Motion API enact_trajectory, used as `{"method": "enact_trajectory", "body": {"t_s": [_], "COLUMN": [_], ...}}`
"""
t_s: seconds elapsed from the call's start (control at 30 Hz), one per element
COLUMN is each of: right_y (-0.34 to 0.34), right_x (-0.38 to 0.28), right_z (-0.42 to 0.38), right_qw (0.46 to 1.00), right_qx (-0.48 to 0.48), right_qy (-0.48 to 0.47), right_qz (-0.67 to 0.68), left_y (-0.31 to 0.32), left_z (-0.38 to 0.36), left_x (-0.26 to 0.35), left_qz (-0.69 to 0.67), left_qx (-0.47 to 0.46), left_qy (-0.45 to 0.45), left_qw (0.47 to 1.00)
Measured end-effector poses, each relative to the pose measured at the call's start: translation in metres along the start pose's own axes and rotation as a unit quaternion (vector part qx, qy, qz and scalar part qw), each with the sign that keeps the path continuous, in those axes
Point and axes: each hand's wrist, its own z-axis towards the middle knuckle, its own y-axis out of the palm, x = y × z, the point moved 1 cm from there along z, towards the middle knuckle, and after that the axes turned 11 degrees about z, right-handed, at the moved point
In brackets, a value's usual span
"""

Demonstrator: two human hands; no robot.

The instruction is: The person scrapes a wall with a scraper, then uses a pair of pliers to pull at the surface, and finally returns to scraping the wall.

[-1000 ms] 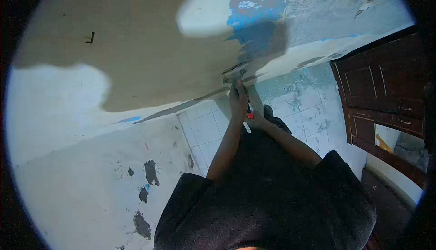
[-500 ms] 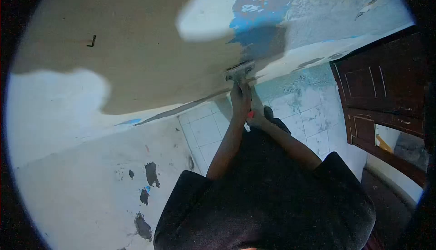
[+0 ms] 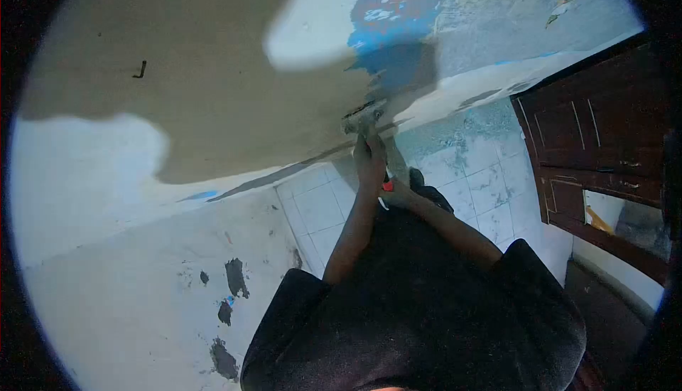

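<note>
My left hand (image 3: pixel 369 155) is closed around a wide putty knife (image 3: pixel 364 116). Its grey, smeared blade lies against the lower part of the wall (image 3: pixel 234 106), just under the patch of blue old paint (image 3: pixel 394 43). Held closer to my body, my right hand (image 3: pixel 399 196) is closed around a tool with a red and black handle (image 3: pixel 388 185). A pale end of that tool shows below the hand; its kind is hard to make out. My fingers are partly hidden in shadow.
A bent nail (image 3: pixel 141 70) sticks out of the wall on the left. Dark wooden cabinet doors (image 3: pixel 590 128) stand at the right. Pale floor tiles (image 3: pixel 316 202) lie below, and the left side wall (image 3: pixel 128 284) has several grey bare patches.
The putty knife and my left hand have shifted slightly down and left in view. More of the red-handled tool shows at my right hand. The view itself has turned a little.
</note>
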Motion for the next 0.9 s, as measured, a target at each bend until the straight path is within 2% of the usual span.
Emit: {"method": "enact_trajectory", "body": {"t_s": [0.03, 0.07, 0.2, 0.27, 0.3, 0.33, 0.4, 0.43, 0.47, 0.57, 0.6, 0.7, 0.73, 0.9], "right_y": [0.005, 0.004, -0.003, 0.001, 0.004, 0.005, 0.004, 0.004, 0.000, 0.010, 0.000, -0.009, -0.002, -0.003], "right_x": [0.006, 0.000, -0.018, -0.029, 0.021, 0.018, 0.003, -0.005, -0.010, 0.071, 0.019, 0.008, 0.024, -0.001], "right_z": [0.000, -0.001, -0.007, -0.021, 0.006, 0.005, -0.003, -0.008, -0.010, 0.034, 0.006, 0.006, 0.014, 0.002], "right_qw": [1.000, 0.999, 0.999, 1.000, 0.999, 0.999, 0.997, 0.999, 0.998, 0.998, 0.997, 0.999, 0.997, 0.999], "right_qx": [-0.001, 0.020, -0.003, 0.000, -0.016, 0.007, 0.031, 0.032, 0.034, 0.038, 0.057, 0.029, 0.059, 0.033], "right_qy": [-0.009, 0.027, 0.007, 0.022, -0.014, -0.009, -0.008, -0.002, 0.005, -0.031, 0.009, 0.002, 0.010, 0.038], "right_qz": [-0.010, 0.010, -0.038, 0.007, 0.025, 0.046, 0.065, 0.012, -0.043, -0.050, -0.049, -0.020, -0.040, -0.009], "left_y": [-0.003, -0.001, 0.002, -0.001, -0.005, -0.002, -0.003, -0.002, -0.001, -0.003, -0.002, 0.001, 0.002, 0.000], "left_z": [-0.003, -0.002, 0.009, 0.009, 0.005, 0.000, -0.001, 0.002, -0.001, -0.001, 0.005, 0.004, 0.000, 0.000], "left_x": [0.000, 0.003, -0.015, -0.015, -0.017, -0.006, -0.012, -0.013, -0.007, -0.002, -0.016, -0.010, -0.003, -0.001], "left_qz": [0.013, -0.003, -0.011, 0.027, 0.049, -0.018, -0.014, -0.012, -0.014, -0.022, 0.015, -0.010, -0.028, -0.031], "left_qx": [0.004, 0.018, 0.010, 0.003, 0.001, -0.007, -0.001, 0.003, -0.002, -0.017, 0.003, 0.003, 0.004, -0.013], "left_qy": [0.006, 0.013, 0.040, 0.049, 0.049, 0.031, 0.031, 0.034, -0.006, 0.017, 0.051, 0.071, 0.030, 0.020], "left_qw": [1.000, 1.000, 0.999, 0.998, 0.998, 0.999, 0.999, 0.999, 1.000, 0.999, 0.999, 0.997, 0.999, 0.999]}}
